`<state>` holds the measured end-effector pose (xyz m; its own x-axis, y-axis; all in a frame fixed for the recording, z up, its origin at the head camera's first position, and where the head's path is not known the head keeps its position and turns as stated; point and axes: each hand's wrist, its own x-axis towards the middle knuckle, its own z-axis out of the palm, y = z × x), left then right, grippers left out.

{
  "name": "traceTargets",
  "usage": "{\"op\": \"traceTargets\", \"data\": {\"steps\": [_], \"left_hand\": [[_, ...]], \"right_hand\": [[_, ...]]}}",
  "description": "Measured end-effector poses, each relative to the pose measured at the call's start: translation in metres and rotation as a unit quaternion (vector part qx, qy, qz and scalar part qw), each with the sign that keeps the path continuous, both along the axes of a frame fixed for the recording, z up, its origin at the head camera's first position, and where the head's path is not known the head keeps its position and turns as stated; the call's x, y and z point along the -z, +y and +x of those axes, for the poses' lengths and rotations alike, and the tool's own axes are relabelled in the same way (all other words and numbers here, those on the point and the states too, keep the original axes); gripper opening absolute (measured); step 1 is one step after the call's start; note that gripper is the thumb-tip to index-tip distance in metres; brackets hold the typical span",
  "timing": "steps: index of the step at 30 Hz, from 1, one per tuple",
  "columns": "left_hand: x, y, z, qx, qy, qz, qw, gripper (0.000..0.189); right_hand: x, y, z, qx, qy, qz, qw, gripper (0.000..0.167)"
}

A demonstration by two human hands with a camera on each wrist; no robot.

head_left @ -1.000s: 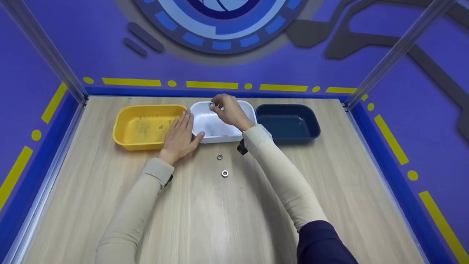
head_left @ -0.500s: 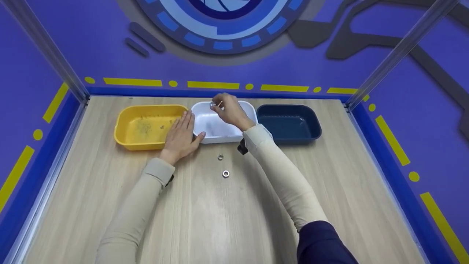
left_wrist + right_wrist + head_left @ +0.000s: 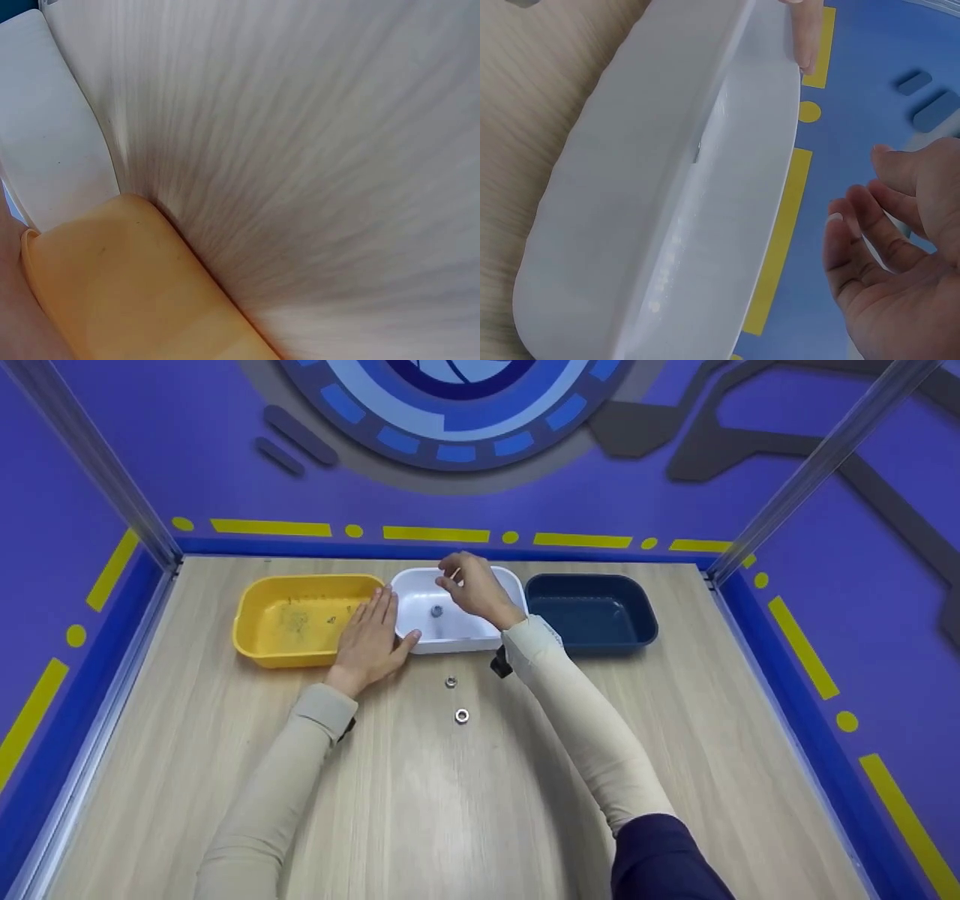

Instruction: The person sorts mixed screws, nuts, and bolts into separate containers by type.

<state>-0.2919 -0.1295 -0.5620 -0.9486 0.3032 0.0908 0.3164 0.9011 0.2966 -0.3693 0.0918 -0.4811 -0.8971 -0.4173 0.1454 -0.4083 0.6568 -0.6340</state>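
My right hand (image 3: pixel 474 589) hangs over the white tray (image 3: pixel 457 646), thumb and fingers apart with nothing between them. In the right wrist view the hand (image 3: pixel 900 240) is beside the tray's rim, its fingers loosely bent. A metal nut (image 3: pixel 436 611) lies on the tray's floor. My left hand (image 3: pixel 367 639) rests with straight fingers across the adjoining rims of the yellow tray (image 3: pixel 285 661) and the white tray. On the table in front are two hex nuts, a smaller one (image 3: pixel 451 682) and a larger one (image 3: pixel 462 716).
A dark blue tray (image 3: pixel 645 643) stands right of the white one, the three trays in a row along the back wall. The yellow tray has dark marks and small bits on its floor. Purple panels (image 3: pixel 225 487) enclose the wooden table (image 3: pixel 420 810) behind and at both sides.
The fingers of my right hand have parted and let go of the nut, which has dropped to the white tray's floor. My left hand has stayed in place.
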Motion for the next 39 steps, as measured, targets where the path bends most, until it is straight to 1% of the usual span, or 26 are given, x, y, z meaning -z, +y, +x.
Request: {"op": "traceTargets", "data": {"steps": [7, 13, 18, 25, 32, 39], "left_hand": [[-0.002, 0.000, 0.000, 0.000, -0.001, -0.004, 1.0000, 0.090], [0.000, -0.001, 0.000, -0.001, 0.003, -0.007, 1.0000, 0.090], [0.002, -0.001, 0.000, -0.001, -0.003, -0.004, 1.0000, 0.091], [0.002, -0.002, 0.000, 0.000, 0.001, -0.010, 0.9999, 0.091], [0.001, -0.001, 0.000, 0.002, 0.000, -0.008, 1.0000, 0.091], [0.003, 0.000, -0.001, 0.005, 0.016, -0.004, 0.9999, 0.090]], "right_hand": [[0.000, 0.004, 0.006, -0.011, 0.011, 0.001, 0.9999, 0.027], [0.001, 0.008, 0.013, -0.022, 0.021, 0.002, 0.9995, 0.028], [0.003, 0.013, 0.020, -0.033, 0.036, 0.002, 0.9988, 0.028], [0.006, 0.020, 0.029, -0.045, 0.047, -0.009, 0.9978, 0.026], [0.009, 0.027, 0.041, -0.056, 0.057, -0.013, 0.9968, 0.026], [0.011, 0.034, 0.056, -0.055, 0.056, -0.023, 0.9967, 0.028]]}}
